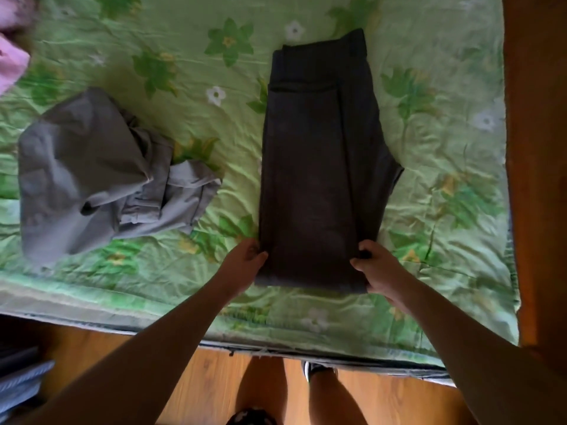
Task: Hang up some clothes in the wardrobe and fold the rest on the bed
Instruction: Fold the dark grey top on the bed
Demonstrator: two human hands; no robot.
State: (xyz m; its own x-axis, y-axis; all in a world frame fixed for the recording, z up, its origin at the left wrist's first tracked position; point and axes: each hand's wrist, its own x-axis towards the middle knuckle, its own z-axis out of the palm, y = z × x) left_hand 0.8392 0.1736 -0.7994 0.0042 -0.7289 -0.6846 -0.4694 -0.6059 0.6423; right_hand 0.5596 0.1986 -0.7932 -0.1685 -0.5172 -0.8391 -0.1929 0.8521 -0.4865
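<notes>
Dark grey trousers [322, 167] lie folded lengthwise on the bed, waistband at the far end, hem end near me. My left hand [245, 260] pinches the near left corner of the trousers. At the near right corner, my right hand [379, 265] grips the fabric with curled fingers. A crumpled light grey garment [92, 173] lies in a heap to the left, apart from both hands.
The green flowered bedsheet [190, 72] covers the bed. A pink cloth [12, 65] shows at the far left corner. A brown wooden board [537, 148] runs along the right side. Wooden floor [214, 384] and my legs are below the bed edge.
</notes>
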